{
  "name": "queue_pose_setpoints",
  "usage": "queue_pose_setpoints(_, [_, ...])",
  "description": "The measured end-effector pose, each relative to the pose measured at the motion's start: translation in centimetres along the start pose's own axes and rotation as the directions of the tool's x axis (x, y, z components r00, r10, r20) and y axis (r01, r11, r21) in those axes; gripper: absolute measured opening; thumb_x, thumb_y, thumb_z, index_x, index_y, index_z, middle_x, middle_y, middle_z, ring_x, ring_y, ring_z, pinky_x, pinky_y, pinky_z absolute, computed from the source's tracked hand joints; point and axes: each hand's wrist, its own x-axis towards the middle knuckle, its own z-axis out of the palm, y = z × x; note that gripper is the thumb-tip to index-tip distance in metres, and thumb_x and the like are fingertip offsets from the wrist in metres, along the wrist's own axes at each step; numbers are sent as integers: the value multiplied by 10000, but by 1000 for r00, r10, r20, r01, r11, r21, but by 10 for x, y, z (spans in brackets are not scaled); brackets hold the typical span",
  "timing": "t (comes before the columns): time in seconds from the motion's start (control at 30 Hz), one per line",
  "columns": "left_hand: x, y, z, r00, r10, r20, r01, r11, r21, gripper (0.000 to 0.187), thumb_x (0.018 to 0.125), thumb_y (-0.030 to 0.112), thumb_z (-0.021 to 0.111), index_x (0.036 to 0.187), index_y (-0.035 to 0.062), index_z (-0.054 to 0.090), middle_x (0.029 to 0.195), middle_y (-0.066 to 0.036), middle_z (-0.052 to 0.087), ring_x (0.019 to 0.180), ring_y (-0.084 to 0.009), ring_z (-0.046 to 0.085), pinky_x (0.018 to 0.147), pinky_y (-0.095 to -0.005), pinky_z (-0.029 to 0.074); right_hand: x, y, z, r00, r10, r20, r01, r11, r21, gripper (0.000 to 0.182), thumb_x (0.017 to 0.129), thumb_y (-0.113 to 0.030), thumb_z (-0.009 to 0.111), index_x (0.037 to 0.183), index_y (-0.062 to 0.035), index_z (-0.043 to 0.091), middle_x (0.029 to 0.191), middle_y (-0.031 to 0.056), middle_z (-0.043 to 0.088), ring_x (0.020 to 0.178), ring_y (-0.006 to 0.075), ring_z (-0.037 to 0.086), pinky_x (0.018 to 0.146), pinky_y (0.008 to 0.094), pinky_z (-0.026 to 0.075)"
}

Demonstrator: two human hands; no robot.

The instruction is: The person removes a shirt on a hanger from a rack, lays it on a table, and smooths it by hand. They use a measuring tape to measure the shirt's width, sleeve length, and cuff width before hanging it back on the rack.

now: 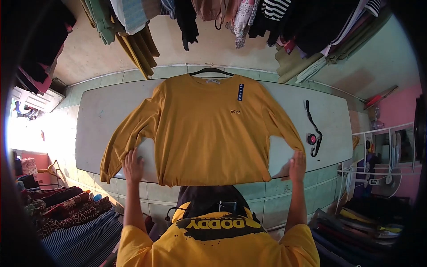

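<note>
A mustard-yellow long-sleeved shirt (pixel 209 129) lies spread on the table, neckline away from me and hem at the near edge. A black hanger (pixel 211 70) shows at its collar. On its chest are a dark blue size strip (pixel 240 92) and small dark lettering. My left hand (pixel 133 165) rests on the inner edge of the left-side sleeve, fingers stretched out and thumb apart. At the cuff of the right-side sleeve lies my right hand (pixel 297 166), its fingers extended and thumb apart, partly covering the cuff.
A pale table (pixel 106 111) bears the shirt. Toward its right end lie a black strap (pixel 310 116) and a small round dark-and-pink object (pixel 312 139). Clothes hang along the far wall. Folded fabrics (pixel 80 218) are stacked at lower left, and garments (pixel 356 227) at lower right beside a white rack (pixel 378 171).
</note>
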Motion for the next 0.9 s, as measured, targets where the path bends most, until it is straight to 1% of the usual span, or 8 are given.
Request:
queue_pose_setpoints(0.07, [18, -41, 15, 964, -226, 138, 221, 974, 57, 514, 826, 316, 465, 1289, 122, 356, 1349, -153, 307, 1195, -306, 345, 979, -460, 246, 8, 11, 2, 994, 105, -23, -106, 993, -48, 490, 836, -268, 496, 1249, -28, 386, 1324, 154, 340, 1229, 355, 291, 974, 434, 294])
queue_pose_setpoints(0.17, [36, -51, 17, 971, -211, -113, 228, 958, 174, 388, 811, 272, 491, 1160, 101, 490, 1209, -161, 459, 1081, -310, 451, 916, -437, 329, 19, -18, -18, 972, 26, -235, -54, 992, -116, 395, 823, -237, 520, 1126, 8, 461, 1165, 188, 464, 1089, 351, 432, 900, 428, 361])
queue_pose_setpoints(0.27, [33, -7, 16, 952, -84, -293, 59, 994, -94, 107, 758, 167, 545, 742, 71, 591, 746, -96, 569, 731, -298, 543, 663, -387, 429, 12, -83, -21, 953, 302, 17, -296, 917, 268, 256, 813, -205, 532, 951, 9, 506, 1011, 177, 523, 928, 344, 499, 781, 419, 412])
queue_pose_setpoints(0.37, [3, 57, 25, 984, -169, 53, 176, 964, -200, 212, 784, 244, 556, 707, 47, 568, 725, -124, 568, 718, -315, 524, 657, -389, 407, -9, -113, 8, 963, 266, -28, -227, 867, 443, 196, 826, -205, 520, 853, -12, 502, 896, 160, 549, 811, 327, 520, 686, 399, 416])
queue_pose_setpoints(0.43, [-17, 51, 47, 983, -181, -15, 161, 907, -389, 236, 807, 231, 539, 736, 6, 539, 667, -156, 544, 643, -319, 519, 605, -391, 401, -17, -115, 0, 903, 313, 296, -431, 658, 618, 214, 835, -229, 514, 864, -17, 505, 815, 156, 557, 730, 297, 530, 658, 374, 411])
queue_pose_setpoints(0.57, [-27, 49, 37, 929, -343, 137, 364, 789, -496, 177, 794, 171, 563, 747, 7, 518, 605, -145, 530, 547, -267, 515, 518, -366, 390, -34, -97, 15, 906, 420, 52, -327, 616, 716, 219, 811, -208, 566, 861, -8, 491, 626, 96, 541, 563, 197, 505, 552, 324, 411])
queue_pose_setpoints(0.8, [-81, 54, 31, 981, -195, -7, 173, 889, -425, 103, 768, 106, 585, 772, 7, 557, 612, -124, 543, 548, -203, 524, 534, -299, 411, -78, -140, -14, 913, 400, 85, -284, 471, 835, 174, 791, -135, 605, 845, -4, 504, 604, 26, 525, 550, 64, 459, 507, 216, 382])
queue_pose_setpoints(0.9, [-87, 39, 40, 927, -374, 41, 336, 773, -538, 103, 763, 95, 586, 792, -1, 567, 658, -134, 576, 581, -227, 553, 558, -313, 431, -85, -118, -4, 932, 306, 195, -341, 551, 762, 193, 742, -135, 652, 796, -7, 518, 622, 56, 557, 571, 92, 510, 528, 238, 411])
